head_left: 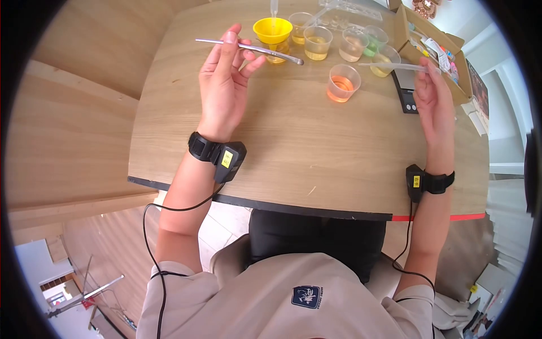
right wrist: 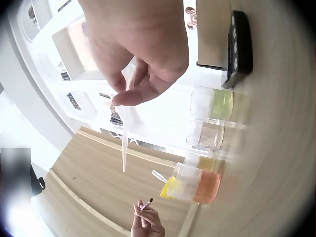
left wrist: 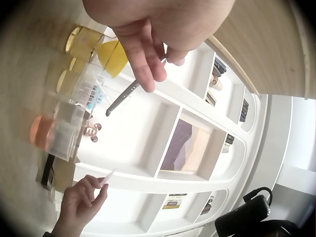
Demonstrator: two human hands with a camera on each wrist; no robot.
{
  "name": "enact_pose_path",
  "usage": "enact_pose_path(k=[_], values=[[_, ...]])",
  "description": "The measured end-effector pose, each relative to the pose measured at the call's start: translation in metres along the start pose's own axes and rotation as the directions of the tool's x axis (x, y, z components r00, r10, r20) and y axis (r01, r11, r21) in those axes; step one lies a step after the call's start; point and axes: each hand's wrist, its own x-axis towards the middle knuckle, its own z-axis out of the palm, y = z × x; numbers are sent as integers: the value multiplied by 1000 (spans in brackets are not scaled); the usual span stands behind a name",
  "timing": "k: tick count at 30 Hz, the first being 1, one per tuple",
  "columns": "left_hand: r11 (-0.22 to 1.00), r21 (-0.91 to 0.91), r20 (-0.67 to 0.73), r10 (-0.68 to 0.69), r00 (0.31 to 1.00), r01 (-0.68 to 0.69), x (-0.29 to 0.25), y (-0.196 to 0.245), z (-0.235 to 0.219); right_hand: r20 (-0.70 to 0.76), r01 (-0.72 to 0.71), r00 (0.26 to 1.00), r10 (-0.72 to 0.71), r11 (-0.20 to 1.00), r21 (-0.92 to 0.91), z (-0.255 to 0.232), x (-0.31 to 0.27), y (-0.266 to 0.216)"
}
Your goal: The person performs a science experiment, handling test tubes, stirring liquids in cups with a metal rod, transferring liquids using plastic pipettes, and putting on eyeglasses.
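Observation:
My left hand (head_left: 223, 85), palm turned up, pinches a slim silvery rod (head_left: 288, 57) with a small rounded dark end. The rod slants across the front of a yellow funnel (head_left: 272, 31) set on a container of amber liquid (head_left: 276, 57). My right hand (head_left: 435, 104) pinches a translucent plastic dropper (head_left: 395, 66) between thumb and fingers. In the right wrist view its tapered tip points down, away from the palm. In the head view the dropper overlaps a cup of yellowish liquid (head_left: 384, 69). Between the hands stands a clear cup of orange liquid (head_left: 342, 86).
Several more clear cups, among them a pale yellow one (head_left: 317, 46) and a green one (head_left: 374, 44), stand behind. A second dropper (head_left: 274, 8) stands in the funnel. At right are a black scale (head_left: 407, 101) and a cardboard box (head_left: 464, 79) of small packets.

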Motion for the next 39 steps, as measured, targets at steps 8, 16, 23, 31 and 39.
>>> enact_pose_path(k=[8, 16, 23, 31, 39], values=[[1000, -10, -27, -4, 1000, 4, 0, 2, 2, 10, -18, 1000, 18, 1000, -21, 3, -3, 1], [996, -86, -25, -25, 999, 23, 0, 3, 1, -22, 8, 1000, -5, 989, 146, -9, 3, 7], [999, -47, -21, -26, 999, 25, 1, 2, 4, 162, -12, 985, -53, 927, 375, -21, 8, 14], [976, 90, 24, 199, 980, -201, -1, 31, 10, 184, -40, 982, -36, 918, 395, -14, 4, 8], [946, 213, 125, 220, 967, -243, -21, 62, 15, 122, -14, 992, -27, 948, 318, -9, 4, 7]])
